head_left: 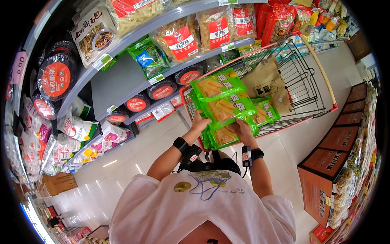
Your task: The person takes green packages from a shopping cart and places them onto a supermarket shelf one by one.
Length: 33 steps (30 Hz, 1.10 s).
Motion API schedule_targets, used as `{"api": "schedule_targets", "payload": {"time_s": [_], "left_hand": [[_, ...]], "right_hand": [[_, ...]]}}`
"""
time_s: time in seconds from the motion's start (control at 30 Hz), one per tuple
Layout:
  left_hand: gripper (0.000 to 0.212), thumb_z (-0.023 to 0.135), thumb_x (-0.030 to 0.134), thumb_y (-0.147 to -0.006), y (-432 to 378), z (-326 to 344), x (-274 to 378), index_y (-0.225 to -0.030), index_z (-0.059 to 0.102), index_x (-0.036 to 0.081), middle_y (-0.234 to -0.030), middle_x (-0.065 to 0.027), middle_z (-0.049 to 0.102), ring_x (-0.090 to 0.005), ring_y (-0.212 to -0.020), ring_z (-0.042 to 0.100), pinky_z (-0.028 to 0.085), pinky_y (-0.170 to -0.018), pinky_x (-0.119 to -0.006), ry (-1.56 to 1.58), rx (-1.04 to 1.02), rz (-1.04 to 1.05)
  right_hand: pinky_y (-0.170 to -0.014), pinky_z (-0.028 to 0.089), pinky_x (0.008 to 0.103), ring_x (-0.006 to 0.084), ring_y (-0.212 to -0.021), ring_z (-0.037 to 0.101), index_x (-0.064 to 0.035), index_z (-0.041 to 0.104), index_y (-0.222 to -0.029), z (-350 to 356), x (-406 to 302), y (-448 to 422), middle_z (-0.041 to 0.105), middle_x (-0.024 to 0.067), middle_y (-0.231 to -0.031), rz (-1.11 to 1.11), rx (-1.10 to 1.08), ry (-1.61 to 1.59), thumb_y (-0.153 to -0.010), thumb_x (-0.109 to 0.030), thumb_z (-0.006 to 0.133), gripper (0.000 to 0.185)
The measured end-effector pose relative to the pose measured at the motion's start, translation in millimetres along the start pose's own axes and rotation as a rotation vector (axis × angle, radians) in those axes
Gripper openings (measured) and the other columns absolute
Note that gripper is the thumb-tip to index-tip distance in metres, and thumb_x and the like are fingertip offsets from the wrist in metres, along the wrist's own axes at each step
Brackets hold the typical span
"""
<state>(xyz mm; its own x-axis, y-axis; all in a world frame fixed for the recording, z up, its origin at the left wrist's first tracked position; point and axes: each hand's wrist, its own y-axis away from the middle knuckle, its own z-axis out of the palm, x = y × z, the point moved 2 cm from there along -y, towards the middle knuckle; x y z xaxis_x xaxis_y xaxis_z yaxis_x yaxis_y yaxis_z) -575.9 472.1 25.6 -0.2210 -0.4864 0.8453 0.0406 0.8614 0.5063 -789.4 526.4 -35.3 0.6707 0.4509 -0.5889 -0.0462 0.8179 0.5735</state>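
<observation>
Several bright green plastic food packets (233, 106), printed with yellow folded sheets of food, lie stacked and overlapping at the near end of a wire shopping cart (304, 88). My left hand (201, 122) grips the left edge of the packets, thumb on top. At their lower right edge, my right hand (243, 130) grips the stack with its fingertips partly hidden. Another green packet (265, 112) rests to the right, inside the cart. Beyond it stands a brown paper bag (266, 82) bearing dark print. Dark bands with small devices circle both my wrists.
Shelves on the left hold bagged dried goods (182, 39), round black wrapped discs (54, 76) and white bags (71, 126). A grey shelf section (118, 85) borders the cart. Orange-brown display boxes (317, 189) line the right side. Pale tiled floor (128, 158) lies between.
</observation>
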Motion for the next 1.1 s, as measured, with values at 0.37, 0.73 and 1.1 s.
{"api": "schedule_targets", "payload": {"time_s": [0.37, 0.73, 1.1], "left_hand": [[0.044, 0.066, 0.021, -0.071, 62.7, -4.6, 19.2, -0.101, 0.042, 0.0, -0.075, -0.007, 0.054, -0.012, -0.058, 0.053, 0.041, -0.05, -0.024, -0.03, -0.277, -0.077], [0.058, 0.036, 0.048, -0.086, 124.0, -34.0, 90.2, -0.121, 0.04, 0.001, -0.107, -0.0103, 0.053, -0.0156, -0.096, 0.051, 0.04, -0.08, -0.025, -0.029, -0.311, 0.262], [0.049, 0.039, 0.051, -0.08, 210.7, -91.1, 69.9, -0.082, 0.044, 0.002, -0.049, -0.0046, 0.044, -0.0104, -0.036, 0.037, 0.026, -0.038, -0.021, 1.387, -1.257, 0.074]], "right_hand": [[-0.063, 0.048, 0.0286, 0.0163, -0.075, 0.054, -0.0038, 0.049, -0.1, 38.5, -61.6, 86.9, 0.054, 0.0052, -0.09, -0.199, 0.285, 0.26, -0.082, -0.016, 0.049, 0.022], [-0.054, 0.038, 0.0191, 0.0053, -0.067, 0.048, -0.0048, 0.049, -0.09, 127.0, -98.6, 147.6, 0.054, 0.0007, -0.081, -0.509, -0.094, 0.322, -0.081, -0.005, 0.044, 0.011], [-0.085, 0.038, 0.0358, 0.0199, -0.104, 0.046, -0.0023, 0.04, -0.114, 269.2, -36.0, 135.9, 0.049, 0.0116, -0.112, -0.18, -0.592, 0.308, -0.083, -0.025, 0.054, 0.041]]}}
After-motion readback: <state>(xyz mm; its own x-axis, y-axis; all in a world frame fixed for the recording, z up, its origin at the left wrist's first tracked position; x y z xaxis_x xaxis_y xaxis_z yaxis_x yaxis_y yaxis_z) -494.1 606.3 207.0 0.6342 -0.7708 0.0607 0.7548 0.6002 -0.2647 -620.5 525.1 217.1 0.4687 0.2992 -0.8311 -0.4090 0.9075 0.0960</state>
